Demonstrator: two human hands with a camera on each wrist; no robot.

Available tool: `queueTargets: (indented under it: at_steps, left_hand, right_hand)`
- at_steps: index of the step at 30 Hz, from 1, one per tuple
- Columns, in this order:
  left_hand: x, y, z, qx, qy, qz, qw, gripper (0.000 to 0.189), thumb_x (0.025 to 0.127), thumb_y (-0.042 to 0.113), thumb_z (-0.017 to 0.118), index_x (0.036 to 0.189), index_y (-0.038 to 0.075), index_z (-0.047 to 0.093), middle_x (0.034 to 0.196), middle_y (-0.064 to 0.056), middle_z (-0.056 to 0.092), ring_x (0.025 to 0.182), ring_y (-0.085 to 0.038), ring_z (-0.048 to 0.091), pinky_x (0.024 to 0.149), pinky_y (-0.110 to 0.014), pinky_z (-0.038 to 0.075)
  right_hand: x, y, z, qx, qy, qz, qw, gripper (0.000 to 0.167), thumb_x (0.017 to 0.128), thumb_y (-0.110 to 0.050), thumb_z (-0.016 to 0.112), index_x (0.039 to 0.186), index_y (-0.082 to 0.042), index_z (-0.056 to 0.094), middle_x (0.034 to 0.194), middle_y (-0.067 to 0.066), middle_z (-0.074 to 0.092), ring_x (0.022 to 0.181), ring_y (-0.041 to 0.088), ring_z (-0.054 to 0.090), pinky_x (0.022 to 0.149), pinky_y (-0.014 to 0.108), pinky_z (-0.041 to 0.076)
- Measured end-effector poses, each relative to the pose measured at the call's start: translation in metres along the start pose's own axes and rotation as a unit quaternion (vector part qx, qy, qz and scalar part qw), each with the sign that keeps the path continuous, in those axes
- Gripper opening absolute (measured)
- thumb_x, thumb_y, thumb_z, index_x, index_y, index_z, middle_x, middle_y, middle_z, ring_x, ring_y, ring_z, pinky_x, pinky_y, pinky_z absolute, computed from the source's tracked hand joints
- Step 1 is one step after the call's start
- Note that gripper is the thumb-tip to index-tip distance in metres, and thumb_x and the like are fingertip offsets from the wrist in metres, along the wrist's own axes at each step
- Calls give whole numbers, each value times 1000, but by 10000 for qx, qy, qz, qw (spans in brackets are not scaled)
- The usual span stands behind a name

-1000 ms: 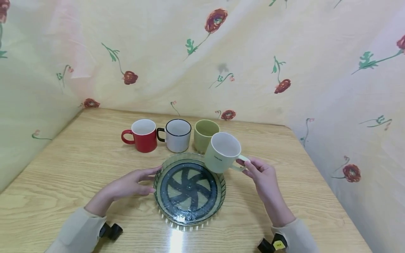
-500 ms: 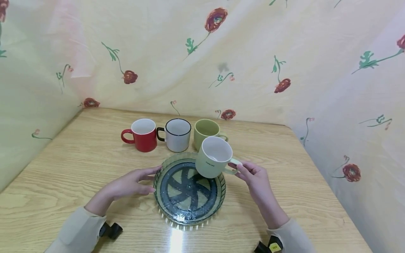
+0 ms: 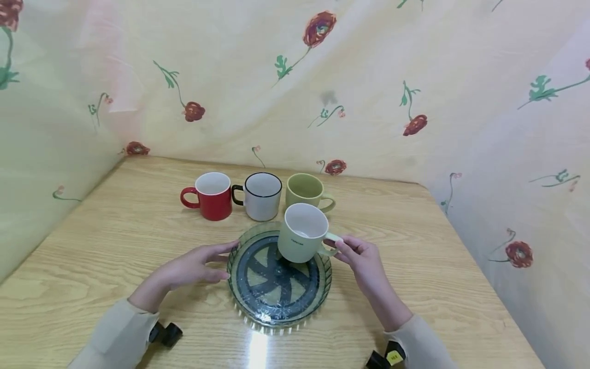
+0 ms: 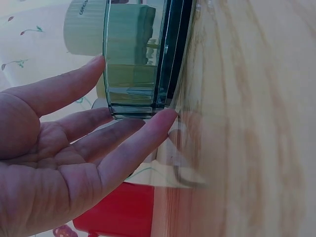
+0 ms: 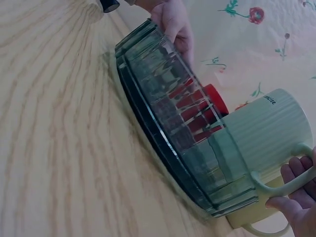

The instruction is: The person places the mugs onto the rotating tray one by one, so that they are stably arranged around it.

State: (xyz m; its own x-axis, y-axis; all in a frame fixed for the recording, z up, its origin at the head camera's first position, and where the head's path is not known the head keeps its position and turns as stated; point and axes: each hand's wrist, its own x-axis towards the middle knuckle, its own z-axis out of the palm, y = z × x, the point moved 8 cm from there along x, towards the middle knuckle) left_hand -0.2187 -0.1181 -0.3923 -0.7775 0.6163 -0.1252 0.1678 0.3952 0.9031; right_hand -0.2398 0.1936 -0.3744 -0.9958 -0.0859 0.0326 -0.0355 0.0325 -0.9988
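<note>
A pale green mug (image 3: pixel 299 243) with small dark lettering is over the back right part of a round clear glass dish (image 3: pixel 281 315). My right hand (image 3: pixel 364 264) pinches its handle between thumb and fingers, at the dish's right. Through the glass wall (image 5: pixel 192 128) in the right wrist view, the mug's lower part shows below the rim; whether its base touches the dish floor, I cannot tell. At the dish's left side, my left hand (image 3: pixel 195 266) has its fingers spread, the tips against the glass wall, as the left wrist view also shows.
Behind the dish stand a red mug (image 3: pixel 215 205), a white mug (image 3: pixel 261 206) with a black rim and handle, and an olive green mug (image 3: pixel 301 190). They form a row on the wooden table (image 3: pixel 115 230). A flowered cloth (image 3: pixel 230 77) hangs behind and at both sides.
My right hand has carried the pale green mug leftward and slightly nearer, further over the dish, uncovering the olive mug's handle. The left hand has kept its place at the dish.
</note>
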Motion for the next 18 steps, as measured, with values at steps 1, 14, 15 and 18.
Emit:
queueTargets:
  at_steps: [1, 14, 15, 18]
  left_hand:
    - [1, 0, 0, -3, -1, -4, 10000, 73, 91, 17, 65, 151, 0, 27, 155, -28, 26, 135, -50, 39, 102, -51, 47]
    - [3, -2, 5, -53, 20, -78, 10000, 74, 91, 14, 66, 152, 3, 27, 155, -29, 27, 135, -51, 38, 103, -53, 46]
    - [3, -2, 5, -39, 27, -93, 9999, 74, 90, 14, 66, 152, 3, 27, 155, -29, 27, 135, -51, 38, 103, -53, 46]
    - [3, -1, 5, -20, 25, -125, 9999, 73, 90, 13, 66, 152, 3, 27, 154, -29, 28, 135, -51, 39, 103, -52, 47]
  right_hand:
    - [1, 1, 1, -3, -4, 1, 10000, 12, 96, -12, 59, 101, -10, 70, 93, -12, 76, 97, 2, 69, 84, 22, 57]
    - [15, 4, 5, -545, -117, 48, 9984, 33, 96, -11, 59, 115, 15, 61, 99, -2, 76, 94, -1, 67, 88, 26, 57]
    - [16, 4, 5, -574, -114, 67, 9983, 32, 96, -10, 58, 115, 15, 61, 97, -5, 76, 93, -1, 66, 87, 25, 56]
    - [17, 4, 6, -689, -100, 94, 9975, 31, 96, -7, 58, 115, 16, 60, 90, -12, 73, 89, -1, 64, 85, 22, 56]
